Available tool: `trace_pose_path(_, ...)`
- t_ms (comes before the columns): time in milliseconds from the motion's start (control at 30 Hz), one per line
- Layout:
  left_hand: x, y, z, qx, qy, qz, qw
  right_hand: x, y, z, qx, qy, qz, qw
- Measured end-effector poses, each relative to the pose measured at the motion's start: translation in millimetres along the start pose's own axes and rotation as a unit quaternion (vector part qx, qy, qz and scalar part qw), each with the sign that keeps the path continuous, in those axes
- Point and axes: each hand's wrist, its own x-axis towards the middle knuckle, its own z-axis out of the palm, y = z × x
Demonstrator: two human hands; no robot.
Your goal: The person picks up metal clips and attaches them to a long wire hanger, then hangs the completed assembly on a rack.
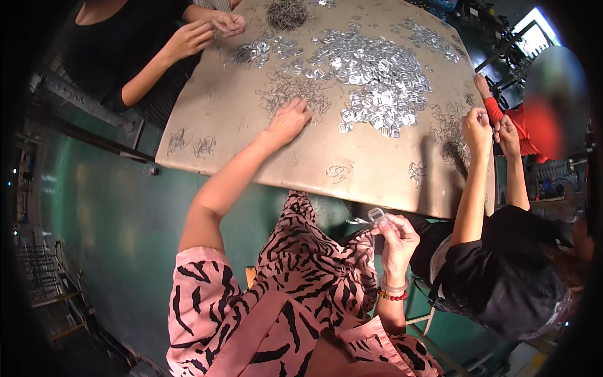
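Note:
My left hand (290, 122) reaches across the table, its fingers bent together and touching the near edge of a loose pile of thin bent wire pieces (276, 94). Whatever its fingertips pinch is hidden beneath them. Held above my lap, just off the table's near edge, my right hand (398, 244) grips silver metal buckles (376, 215) between thumb and fingers. One flat buckle with a slot shows clearly; more shiny pieces stick out to its left. A large heap of similar silver buckles (383, 81) lies on the table ahead, right of my left hand.
The brown-topped table (251, 160) carries small wire clusters near its front edge and a dark wire heap (286, 14) at the back. Co-workers' hands work at the far left (191, 39) and close on my right (478, 129). Another person in red sits at the right.

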Motion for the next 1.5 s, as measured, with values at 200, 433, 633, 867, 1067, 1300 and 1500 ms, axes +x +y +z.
trace_pose_path(200,-17.0,49.7,-15.5,-0.129,0.018,-0.079,0.988,-0.1,-3.1,-2.7,-0.006,0.012,-0.023,1.000)
trace_pose_path(433,-41.5,193.9,-65.0,-0.553,0.029,-0.131,0.822,-1.1,6.4,-6.5,-0.047,0.016,0.007,0.999)
trace_pose_path(633,-56.5,230.2,-83.6,-0.484,0.044,0.018,0.874,-6.9,9.0,-9.7,-0.012,0.044,-0.035,0.998)
trace_pose_path(867,-66.8,239.0,-75.5,-0.405,0.062,0.013,0.912,-19.0,3.0,3.0,-0.022,0.068,-0.064,0.995)
trace_pose_path(1067,-54.2,236.8,-67.8,-0.456,0.021,0.021,0.889,-8.7,-2.0,-14.3,-0.059,0.020,-0.111,0.992)
trace_pose_path(1300,-56.6,221.0,-62.8,-0.521,0.025,0.000,0.853,145.3,31.1,-35.2,-0.337,0.052,-0.081,0.936)
trace_pose_path(1500,-79.5,219.9,-58.1,-0.531,0.024,-0.053,0.845,244.0,72.3,-8.0,-0.556,0.122,-0.183,0.802)
